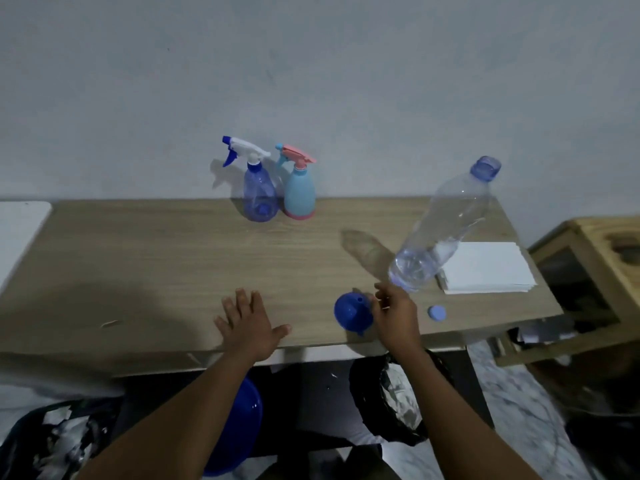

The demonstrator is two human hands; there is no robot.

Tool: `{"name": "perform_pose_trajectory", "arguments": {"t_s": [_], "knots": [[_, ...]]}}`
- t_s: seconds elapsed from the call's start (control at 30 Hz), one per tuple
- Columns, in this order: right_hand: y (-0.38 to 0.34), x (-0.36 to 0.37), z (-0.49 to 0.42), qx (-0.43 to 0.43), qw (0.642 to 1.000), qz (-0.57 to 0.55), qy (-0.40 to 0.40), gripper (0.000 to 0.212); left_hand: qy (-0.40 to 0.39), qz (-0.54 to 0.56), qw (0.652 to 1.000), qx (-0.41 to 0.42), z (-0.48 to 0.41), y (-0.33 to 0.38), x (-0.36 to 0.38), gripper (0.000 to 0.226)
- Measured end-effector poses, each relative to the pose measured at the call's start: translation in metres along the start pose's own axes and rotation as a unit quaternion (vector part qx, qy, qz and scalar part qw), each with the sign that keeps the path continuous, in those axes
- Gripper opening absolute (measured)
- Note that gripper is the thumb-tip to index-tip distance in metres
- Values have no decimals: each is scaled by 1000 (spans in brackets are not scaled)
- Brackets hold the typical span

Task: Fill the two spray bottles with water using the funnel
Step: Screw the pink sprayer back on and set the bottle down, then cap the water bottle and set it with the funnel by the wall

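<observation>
Two spray bottles stand side by side at the back of the wooden table point(156, 258), both with their spray heads on: a translucent blue spray bottle point(259, 192) and a light blue and pink spray bottle point(299, 192). A blue funnel point(352, 312) lies tilted near the front edge. My right hand point(394, 317) has curled fingers at the funnel's right rim and seems to pinch it. My left hand point(249, 323) rests flat on the table with its fingers spread. A clear water bottle point(446, 223) stands uncapped just beyond my right hand, with a little water at its bottom. Its blue cap point(437, 312) lies on the table.
A stack of white paper point(488, 268) lies at the table's right end. A wooden cabinet point(595, 258) stands to the right. Under the table are a blue basin point(239, 431) and black bags point(398, 403) with scraps. A white surface point(20, 226) adjoins on the left.
</observation>
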State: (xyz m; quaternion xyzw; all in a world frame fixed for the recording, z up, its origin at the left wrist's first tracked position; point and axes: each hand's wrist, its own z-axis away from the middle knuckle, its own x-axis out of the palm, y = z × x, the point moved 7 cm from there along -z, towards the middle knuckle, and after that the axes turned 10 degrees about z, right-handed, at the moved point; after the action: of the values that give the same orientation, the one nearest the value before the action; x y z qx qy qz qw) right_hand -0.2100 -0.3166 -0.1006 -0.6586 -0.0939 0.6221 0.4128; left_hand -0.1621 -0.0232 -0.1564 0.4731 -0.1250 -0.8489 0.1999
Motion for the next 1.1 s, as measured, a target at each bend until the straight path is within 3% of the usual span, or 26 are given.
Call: {"name": "perform_pose_trajectory", "arguments": {"t_s": [0.1,0.2,0.3,0.43,0.6,0.8,0.97,1.1], "knots": [[38,-19,13,37,998,-2,44,27,60,-38,997,30,15,26,8,88],[67,-46,10,57,995,44,69,27,66,-57,993,75,28,58,21,73],[92,-63,-4,74,994,66,39,34,59,30,994,84,33,89,23,63],[104,-65,-19,46,994,96,-35,41,132,158,967,152,50,159,-3,60],[114,-70,-33,16,993,95,-60,17,171,265,916,249,80,255,-30,73],[101,-69,-42,-80,983,130,-103,20,168,305,890,294,95,319,-41,107],[98,-66,-50,-111,971,179,-116,10,193,316,879,301,98,347,-48,107],[93,-105,-59,-94,993,64,-44,25,193,332,874,298,94,355,-44,98]]}}
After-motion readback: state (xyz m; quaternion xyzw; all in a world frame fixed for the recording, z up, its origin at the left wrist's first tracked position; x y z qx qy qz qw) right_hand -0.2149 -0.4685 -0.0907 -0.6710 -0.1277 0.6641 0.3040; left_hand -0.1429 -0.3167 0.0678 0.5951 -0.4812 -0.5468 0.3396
